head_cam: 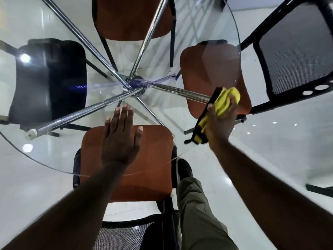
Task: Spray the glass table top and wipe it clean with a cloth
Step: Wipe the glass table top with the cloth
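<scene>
A round glass table top (41, 156) fills the view, resting on crossed chrome legs (131, 87) seen through it. My left hand (120, 139) lies flat on the glass near the front edge, fingers spread and empty. My right hand (219, 121) presses a bunched yellow cloth with black trim (225, 101) onto the glass at the right side. No spray bottle is in view.
Orange-seated chairs sit under the glass at the front (126, 168), right (212, 73) and back (131, 18). A black chair (48, 82) stands at the left, a black mesh chair (295, 53) beyond the right rim. My leg (198, 213) stands on glossy white floor.
</scene>
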A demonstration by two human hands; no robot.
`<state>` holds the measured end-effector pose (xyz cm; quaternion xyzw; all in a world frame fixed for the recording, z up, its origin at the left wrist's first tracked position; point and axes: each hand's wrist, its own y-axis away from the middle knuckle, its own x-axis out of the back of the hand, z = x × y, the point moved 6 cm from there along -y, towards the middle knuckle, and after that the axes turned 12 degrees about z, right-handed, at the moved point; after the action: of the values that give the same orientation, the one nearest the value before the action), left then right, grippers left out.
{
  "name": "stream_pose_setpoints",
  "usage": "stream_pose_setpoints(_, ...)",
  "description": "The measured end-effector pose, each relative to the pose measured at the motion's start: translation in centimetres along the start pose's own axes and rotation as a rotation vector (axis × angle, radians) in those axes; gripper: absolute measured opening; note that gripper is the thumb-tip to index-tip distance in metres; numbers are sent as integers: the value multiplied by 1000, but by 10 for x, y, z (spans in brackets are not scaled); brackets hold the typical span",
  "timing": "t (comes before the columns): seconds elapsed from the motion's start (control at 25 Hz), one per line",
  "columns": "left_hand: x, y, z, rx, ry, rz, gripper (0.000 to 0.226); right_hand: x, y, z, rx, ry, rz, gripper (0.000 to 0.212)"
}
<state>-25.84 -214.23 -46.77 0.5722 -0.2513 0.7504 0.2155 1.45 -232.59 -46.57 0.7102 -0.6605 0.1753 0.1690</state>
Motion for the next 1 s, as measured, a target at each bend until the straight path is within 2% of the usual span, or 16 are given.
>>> stream_pose_setpoints(0.08,-3,0,-2,-31,-11,2,68,-8,-65,-6,-166,-192,25,71)
stream_pose_setpoints(0.2,-4,0,-1,-35,-48,13,69,-27,-152,-6,-336,-191,-54,55)
stream_pose_setpoints(0.32,-1,-1,1,-36,-43,11,69,-25,-129,25,-508,-266,-59,64)
stream_pose_setpoints(0.44,0,-3,3,-42,-40,10,69,-19,-87,48,-523,-414,-150,51)
stream_pose_setpoints(0.56,-3,-1,2,-44,-47,0,69,-21,-116,23,-452,-309,-94,46)
stream_pose_setpoints(0.68,-4,-2,1,-45,-45,8,69,-28,-141,12,-487,-307,-42,41)
stream_pose_setpoints(0.76,-2,0,2,-40,-29,19,69,-18,-108,12,-496,-328,-36,39)
stream_pose_setpoints(0.88,1,-1,2,-20,-26,21,68,-12,-31,32,-498,-500,22,29)
stream_pose_setpoints(1.0,-2,-2,4,-22,-8,10,68,-3,2,36,-462,-317,152,38)
